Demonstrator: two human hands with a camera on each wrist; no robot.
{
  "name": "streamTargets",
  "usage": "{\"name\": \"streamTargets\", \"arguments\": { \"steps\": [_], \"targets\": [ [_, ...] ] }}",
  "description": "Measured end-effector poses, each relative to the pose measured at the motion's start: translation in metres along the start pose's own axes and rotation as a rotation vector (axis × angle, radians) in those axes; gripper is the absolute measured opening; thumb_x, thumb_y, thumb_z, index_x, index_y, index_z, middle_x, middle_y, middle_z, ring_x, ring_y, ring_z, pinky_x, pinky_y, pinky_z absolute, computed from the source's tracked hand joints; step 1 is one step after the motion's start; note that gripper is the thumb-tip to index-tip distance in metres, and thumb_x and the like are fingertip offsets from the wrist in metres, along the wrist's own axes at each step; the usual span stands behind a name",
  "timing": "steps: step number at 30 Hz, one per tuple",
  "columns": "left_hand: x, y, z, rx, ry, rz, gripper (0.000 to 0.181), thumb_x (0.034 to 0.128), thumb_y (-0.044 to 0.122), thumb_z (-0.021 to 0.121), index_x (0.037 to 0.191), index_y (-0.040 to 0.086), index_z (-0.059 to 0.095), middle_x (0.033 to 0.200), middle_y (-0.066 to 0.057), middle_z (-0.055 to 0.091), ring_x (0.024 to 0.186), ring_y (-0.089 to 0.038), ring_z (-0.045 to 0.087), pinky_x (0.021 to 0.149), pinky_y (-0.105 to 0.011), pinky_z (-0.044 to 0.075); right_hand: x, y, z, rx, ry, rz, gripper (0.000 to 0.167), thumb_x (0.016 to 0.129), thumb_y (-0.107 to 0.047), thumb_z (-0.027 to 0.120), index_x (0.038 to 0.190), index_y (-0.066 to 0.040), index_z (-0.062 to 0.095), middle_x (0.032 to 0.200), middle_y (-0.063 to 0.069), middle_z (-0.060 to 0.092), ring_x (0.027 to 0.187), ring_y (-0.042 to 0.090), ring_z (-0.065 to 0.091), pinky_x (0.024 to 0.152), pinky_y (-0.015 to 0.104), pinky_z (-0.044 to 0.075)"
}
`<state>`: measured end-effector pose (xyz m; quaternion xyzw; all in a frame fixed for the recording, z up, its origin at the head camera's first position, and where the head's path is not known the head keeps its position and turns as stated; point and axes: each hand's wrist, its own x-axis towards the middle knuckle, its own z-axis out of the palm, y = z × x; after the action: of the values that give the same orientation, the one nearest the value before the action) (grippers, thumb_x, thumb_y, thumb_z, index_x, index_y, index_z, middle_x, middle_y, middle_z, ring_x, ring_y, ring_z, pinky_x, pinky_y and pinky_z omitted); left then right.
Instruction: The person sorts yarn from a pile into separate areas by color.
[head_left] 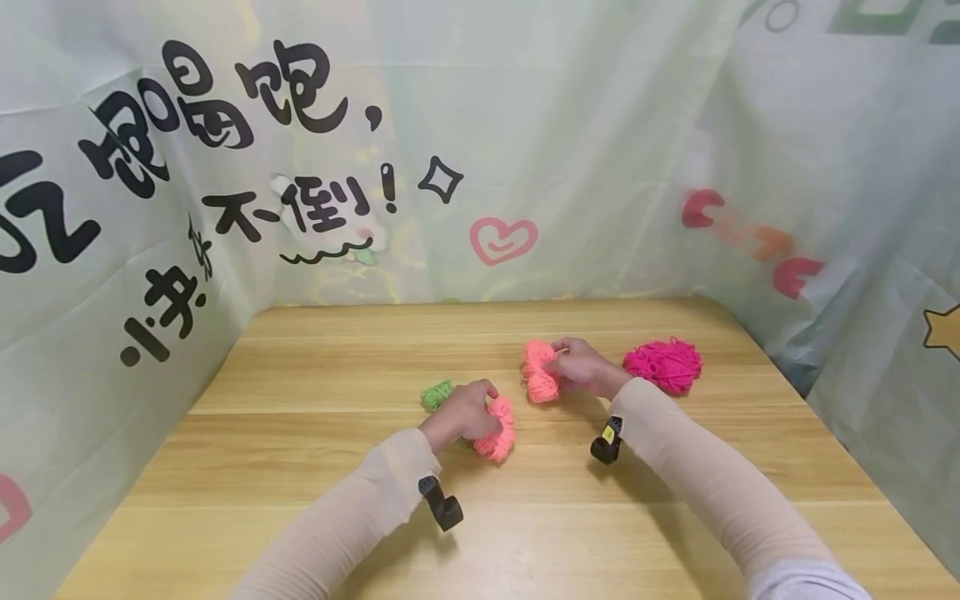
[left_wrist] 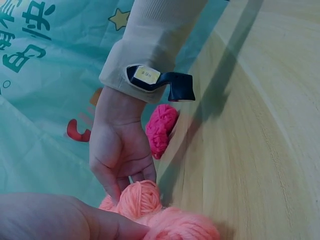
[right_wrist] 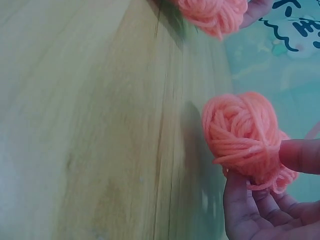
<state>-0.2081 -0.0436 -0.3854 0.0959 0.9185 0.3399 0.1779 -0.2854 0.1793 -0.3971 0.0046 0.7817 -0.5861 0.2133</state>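
Observation:
My left hand [head_left: 467, 412] grips a salmon-pink yarn bundle [head_left: 497, 433] near the middle of the table; its thumb lies along the yarn [left_wrist: 182, 226] in the left wrist view. Farther back and to the right, my right hand [head_left: 583, 367] pinches a second salmon-pink bundle [head_left: 541, 372], narrowed at its middle. The right wrist view shows the thumb on one side of this bundle [right_wrist: 242, 132] and the fingers [right_wrist: 245, 205] under it. Just behind and left of my left hand lies a small green yarn bundle [head_left: 437, 395], partly hidden.
A magenta yarn bundle [head_left: 664, 365] lies on the wooden table [head_left: 300, 450], right of my right hand and behind that forearm. A printed cloth [head_left: 600, 150] hangs around the back and sides of the table. Each wrist carries a small black camera.

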Motion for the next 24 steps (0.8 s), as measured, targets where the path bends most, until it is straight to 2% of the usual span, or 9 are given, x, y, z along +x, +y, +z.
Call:
{"name": "streamTargets", "arguments": {
  "steps": [11,24],
  "targets": [
    [0.002,0.001,-0.001,-0.007,0.009,0.020,0.048,0.0795,0.003,0.072,0.124,0.002,0.054,0.090,-0.007,0.057,0.079,-0.021,0.056,0.067,-0.033,0.049,0.007,0.005,-0.006,-0.008,0.038,-0.005,0.049,0.092,-0.004,0.057,0.134,0.006,0.035,0.100,0.013,0.052,0.084,0.018,0.056,0.074,0.032,0.054],
    [0.008,0.006,-0.005,-0.077,0.056,0.043,0.048,0.0799,0.010,0.074,0.123,0.002,0.055,0.093,-0.005,0.059,0.081,-0.020,0.057,0.068,-0.033,0.050,0.014,0.011,-0.009,-0.020,0.045,0.005,0.047,0.093,-0.003,0.056,0.133,0.006,0.034,0.099,0.014,0.052,0.084,0.019,0.057,0.077,0.034,0.055]
  ]
}}
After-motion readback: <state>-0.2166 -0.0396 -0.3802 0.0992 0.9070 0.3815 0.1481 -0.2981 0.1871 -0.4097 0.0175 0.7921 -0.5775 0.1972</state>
